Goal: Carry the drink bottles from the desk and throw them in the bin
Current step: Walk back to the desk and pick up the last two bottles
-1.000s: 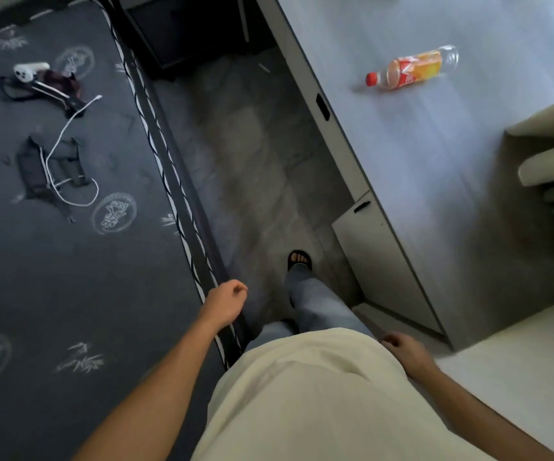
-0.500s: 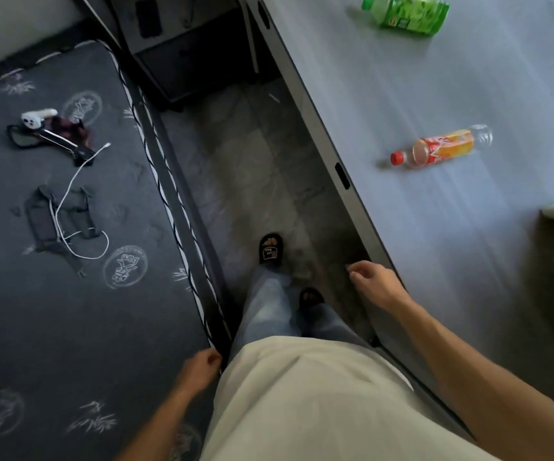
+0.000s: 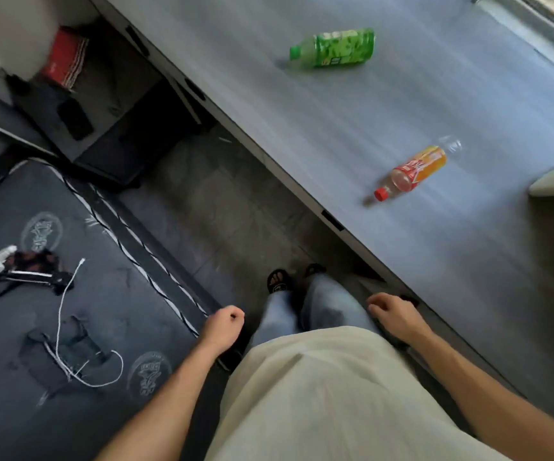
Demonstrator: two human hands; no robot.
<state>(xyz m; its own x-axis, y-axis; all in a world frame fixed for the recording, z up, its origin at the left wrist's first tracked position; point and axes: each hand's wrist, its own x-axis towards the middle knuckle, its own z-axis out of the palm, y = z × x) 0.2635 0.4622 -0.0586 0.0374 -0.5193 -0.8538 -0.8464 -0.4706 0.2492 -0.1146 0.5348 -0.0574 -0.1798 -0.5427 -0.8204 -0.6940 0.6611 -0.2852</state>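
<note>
Two drink bottles lie on their sides on the grey desk [image 3: 352,114]. The green bottle [image 3: 333,48] is at the far end; the orange bottle with a red cap [image 3: 413,171] lies nearer, close to the middle. My left hand [image 3: 223,326] hangs in a loose fist over the edge of the dark mattress, holding nothing. Beside the desk's front edge is my right hand [image 3: 392,314], fingers curled and empty, well short of both bottles. No bin is in view.
A dark patterned mattress [image 3: 53,327] fills the left, with a white cable [image 3: 69,327], a black strap and a small white device on it. A dark cabinet [image 3: 109,121] with a red box stands ahead. A narrow tiled floor strip runs between mattress and desk.
I have walked forward along the desk, so both bottles now show lower and nearer in view. My left hand swung forward and my right hand dropped back beside my leg.
</note>
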